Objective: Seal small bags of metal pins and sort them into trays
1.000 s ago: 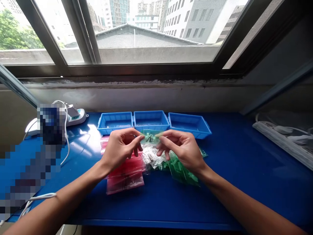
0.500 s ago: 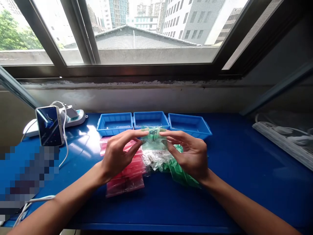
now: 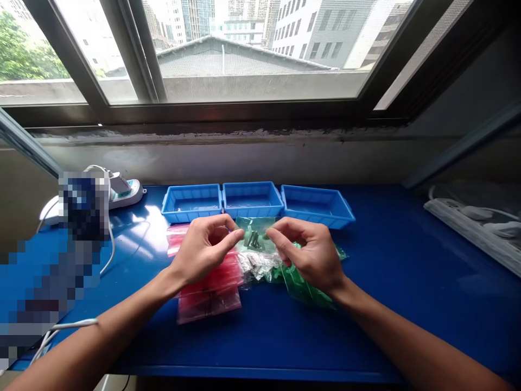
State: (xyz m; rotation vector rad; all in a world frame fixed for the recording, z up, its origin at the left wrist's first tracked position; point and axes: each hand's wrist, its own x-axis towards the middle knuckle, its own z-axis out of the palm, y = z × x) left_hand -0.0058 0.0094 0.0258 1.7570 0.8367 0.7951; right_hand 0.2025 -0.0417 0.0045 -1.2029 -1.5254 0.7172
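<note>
Between my hands, a see-through green plastic bag is stretched over the middle of the table. Several small dark screw-like pieces show inside it. My left hand pinches the bag's left edge between thumb and fingers. At the right edge, my right hand grips it the same way. Red plastic bags lie beneath my left hand in an overlapping stack. Green plastic bags lie under my right hand, partly covered by it. Clear bags with small contents rest between the two stacks.
Three blue trays stand in a row behind my hands: a left tray, a middle tray and a right tray. A white power strip with cables sits at the back left. Another strip lies far right.
The dark pieces inside the green bag sit lower now and show more clearly. My fingertips have shifted on the bag's edges, with the thumbs higher.
</note>
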